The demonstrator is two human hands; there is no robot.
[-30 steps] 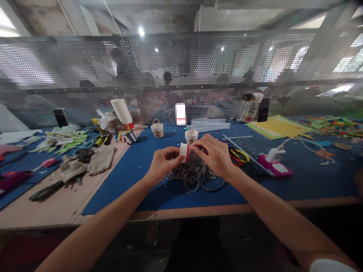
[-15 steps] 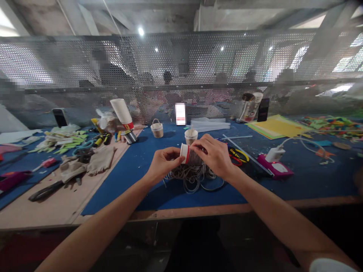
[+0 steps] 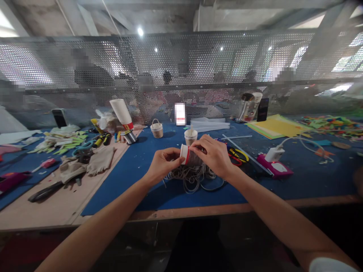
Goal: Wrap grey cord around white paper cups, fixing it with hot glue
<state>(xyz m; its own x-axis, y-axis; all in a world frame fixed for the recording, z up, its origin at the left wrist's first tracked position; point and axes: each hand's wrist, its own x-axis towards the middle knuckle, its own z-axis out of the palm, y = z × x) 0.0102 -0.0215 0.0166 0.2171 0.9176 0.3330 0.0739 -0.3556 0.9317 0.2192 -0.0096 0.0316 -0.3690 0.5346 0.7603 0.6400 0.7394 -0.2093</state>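
Note:
A paper cup (image 3: 185, 154) with a white rim and a red band lies tilted on its side between my hands, its body wrapped in grey cord. My left hand (image 3: 163, 163) grips the rim end between thumb and fingers. On the wrapped side, my right hand (image 3: 212, 154) is closed in a pinch at the cord beside the red band; the exact strand is hidden by the fingers. Below the cup a tangled heap of grey cord (image 3: 190, 177) rests on the blue mat (image 3: 124, 189). Just behind stands another cup (image 3: 191, 136) with a stick in it.
A small handled basket (image 3: 157, 129) and a lit phone (image 3: 180, 114) stand farther back. To the left are stacked paper cups (image 3: 121, 111), gloves (image 3: 101, 160) and scissors (image 3: 82, 148). Yellow-handled pliers (image 3: 238, 155) and a pink box with a charger (image 3: 275, 166) lie right.
My hands and the cup stay almost where they were. Behind the perforated screen, a person has shifted to the left.

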